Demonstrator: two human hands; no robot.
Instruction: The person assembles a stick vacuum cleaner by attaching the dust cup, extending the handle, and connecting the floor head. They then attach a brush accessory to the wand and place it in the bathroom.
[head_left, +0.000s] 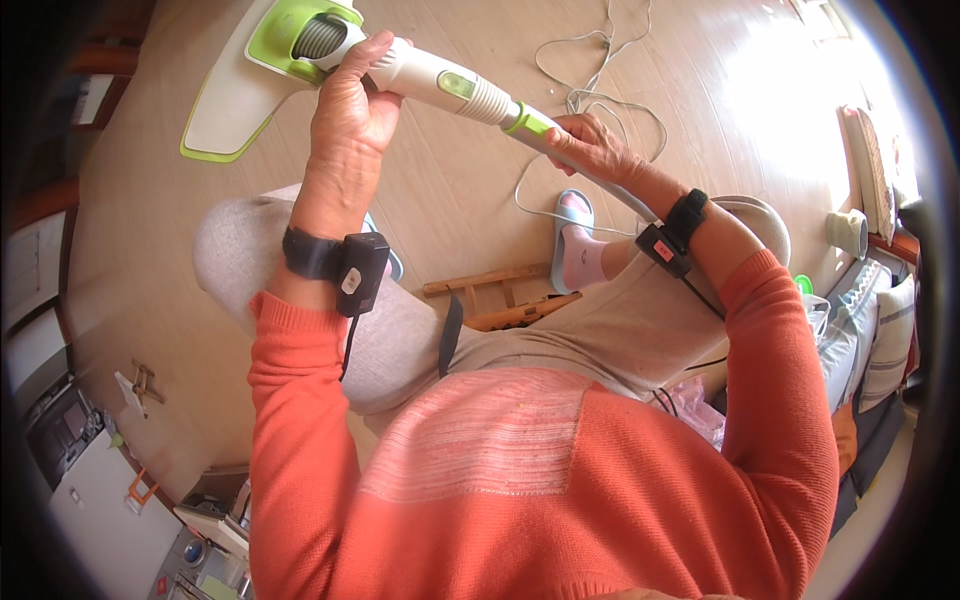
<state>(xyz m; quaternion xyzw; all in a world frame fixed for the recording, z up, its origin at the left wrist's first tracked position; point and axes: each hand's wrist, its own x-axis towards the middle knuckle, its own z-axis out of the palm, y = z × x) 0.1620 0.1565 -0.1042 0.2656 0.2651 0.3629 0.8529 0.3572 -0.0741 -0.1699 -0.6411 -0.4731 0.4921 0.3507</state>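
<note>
Tool (424,80) over sunlit plank floor (460,205)

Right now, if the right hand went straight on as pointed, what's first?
The right hand grips the silver tube, pointing roughly along it; first beyond looks like the green collar, though depth is hard to judge.

No legible text or numbers

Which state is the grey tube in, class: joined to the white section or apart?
Joined: a green collar links the grey tube to the white section, with no gap visible.
</note>
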